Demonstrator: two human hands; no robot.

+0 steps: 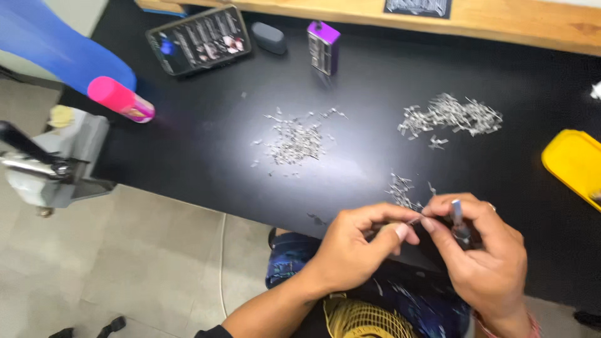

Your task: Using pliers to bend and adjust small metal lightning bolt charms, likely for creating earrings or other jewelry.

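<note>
Pinching a small metal piece [414,220] between the fingertips of my left hand [357,247] and right hand [485,250], the right also clamped on a slim tool [458,219]. Three heaps lie beyond my hands on the surface [206,156]: far-right pile [451,116], middle pile [294,141], small near pile [400,191]. Sorting appears partway.

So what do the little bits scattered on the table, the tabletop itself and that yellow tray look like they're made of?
Small scattered pieces: probably metal, silvery and glinting under the light. Tabletop: a matte black sheet, possibly rubber or laminate; the look cannot settle which. Yellow tray: likely plastic, with a smooth, uniformly coloured surface and rounded edges.
</note>
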